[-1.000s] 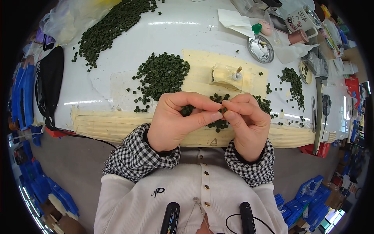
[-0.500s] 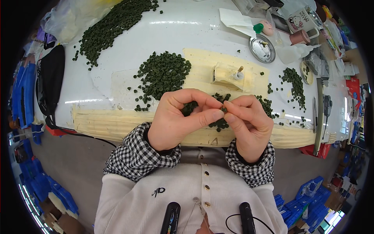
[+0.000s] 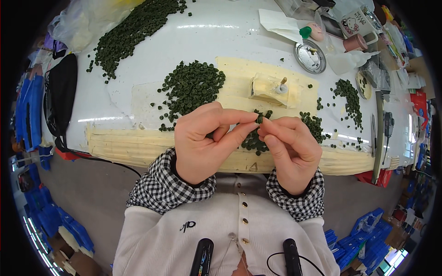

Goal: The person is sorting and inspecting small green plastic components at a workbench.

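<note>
My left hand (image 3: pixel 202 140) pinches a small dark green part (image 3: pixel 259 118) between thumb and forefinger, above the table's front edge. Close against it, my right hand (image 3: pixel 295 149) has its fingers curled, the forefinger tip at the part and the thumb a little lower. What the right fingertips hold is too small to make out. Under both hands lies a small pile of the same green parts (image 3: pixel 253 143), partly hidden. Behind the hands stands a block wrapped in cream tape (image 3: pixel 267 94), with a short peg (image 3: pixel 282 86) upright on it.
A larger pile of green parts (image 3: pixel 193 87) lies left of the block, a long heap (image 3: pixel 133 37) at the far left, and smaller groups (image 3: pixel 347 99) to the right. A round metal lid (image 3: pixel 309 57), a white squeeze bottle (image 3: pixel 345 63), a mug (image 3: pixel 357 24) and tweezers (image 3: pixel 373 133) sit at right.
Both hands have shifted slightly left and up, with the fingertips still together. The right thumb has moved down from the forefinger tip, and more of the green part shows.
</note>
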Available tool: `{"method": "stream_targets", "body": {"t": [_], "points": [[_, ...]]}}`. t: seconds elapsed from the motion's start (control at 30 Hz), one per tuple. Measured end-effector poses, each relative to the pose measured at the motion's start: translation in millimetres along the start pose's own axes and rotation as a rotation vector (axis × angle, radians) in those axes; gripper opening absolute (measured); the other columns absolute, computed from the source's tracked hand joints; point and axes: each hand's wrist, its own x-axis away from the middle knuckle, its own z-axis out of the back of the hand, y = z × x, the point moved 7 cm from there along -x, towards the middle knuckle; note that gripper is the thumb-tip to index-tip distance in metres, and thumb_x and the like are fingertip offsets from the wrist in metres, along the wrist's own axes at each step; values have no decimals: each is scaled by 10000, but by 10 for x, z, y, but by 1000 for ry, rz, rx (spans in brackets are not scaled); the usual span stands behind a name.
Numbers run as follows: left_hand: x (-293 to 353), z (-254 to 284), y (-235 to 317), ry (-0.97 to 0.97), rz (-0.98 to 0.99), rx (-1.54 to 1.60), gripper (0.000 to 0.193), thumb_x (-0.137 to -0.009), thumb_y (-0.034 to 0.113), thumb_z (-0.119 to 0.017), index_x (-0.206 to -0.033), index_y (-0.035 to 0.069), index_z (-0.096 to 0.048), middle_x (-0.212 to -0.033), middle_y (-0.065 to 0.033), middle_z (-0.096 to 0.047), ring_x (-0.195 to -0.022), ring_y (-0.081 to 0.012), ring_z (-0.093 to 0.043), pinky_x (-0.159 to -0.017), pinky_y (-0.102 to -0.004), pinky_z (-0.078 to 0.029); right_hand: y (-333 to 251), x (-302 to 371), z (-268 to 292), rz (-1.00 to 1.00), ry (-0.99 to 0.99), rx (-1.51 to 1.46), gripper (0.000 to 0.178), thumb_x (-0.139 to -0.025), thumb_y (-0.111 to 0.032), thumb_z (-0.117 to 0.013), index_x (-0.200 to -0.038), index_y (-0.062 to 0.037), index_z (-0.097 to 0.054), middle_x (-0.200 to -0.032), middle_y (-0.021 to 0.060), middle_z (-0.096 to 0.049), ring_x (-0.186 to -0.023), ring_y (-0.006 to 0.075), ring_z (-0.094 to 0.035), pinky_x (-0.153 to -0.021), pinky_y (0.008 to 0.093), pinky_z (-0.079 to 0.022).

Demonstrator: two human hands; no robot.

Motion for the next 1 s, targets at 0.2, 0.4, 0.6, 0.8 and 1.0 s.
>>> {"method": "stream_targets", "body": {"t": [0.2, 0.4, 0.6, 0.8, 1.0], "points": [[9, -14, 6, -25, -23, 3, 207, -714, -28, -723, -906, 51, -717, -539, 13, -421, -492, -63, -382, -463, -219, -301, -4, -24, 8, -20, -55, -6, 257, -779, 62, -657, -1026, -5, -685, -929, 101, -641, -793, 145, -607, -675, 228, -484], [9, -50, 9, -64, -7, 22, 200, -720, -25, -718, -904, 54, -718, -538, 15, -415, -498, -62, -381, -466, -220, -305, 0, -50, 68, -3, -151, 32, 268, -777, 56, -662, -1032, -21, -691, -932, 103, -647, -792, 153, -617, -669, 231, -490], [9, -60, -55, -72, 29, 70, 197, -724, -24, -715, -909, 43, -713, -542, 31, -414, -497, -51, -356, -477, -209, -288, -19, -43, 71, 4, -114, 27, 268, -781, 51, -660, -1039, -17, -686, -931, 103, -646, -800, 154, -617, -686, 235, -492], [12, -69, -55, -68, 90, 102, 185, -704, -45, -730, -875, 16, -694, -556, 48, -410, -536, -48, -365, -521, -212, -310, -2, -42, 77, -8, -90, 20, 270, -782, 52, -661, -1044, -9, -680, -934, 101, -642, -806, 154, -615, -691, 234, -492], [9, -85, -63, -74, 109, 127, 191, -698, -58, -729, -872, 11, -692, -550, 50, -402, -540, -50, -370, -530, -213, -330, -32, -46, 73, 30, -107, 53, 283, -775, 61, -664, -1049, -12, -680, -939, 100, -640, -799, 152, -611, -675, 231, -486]]}}
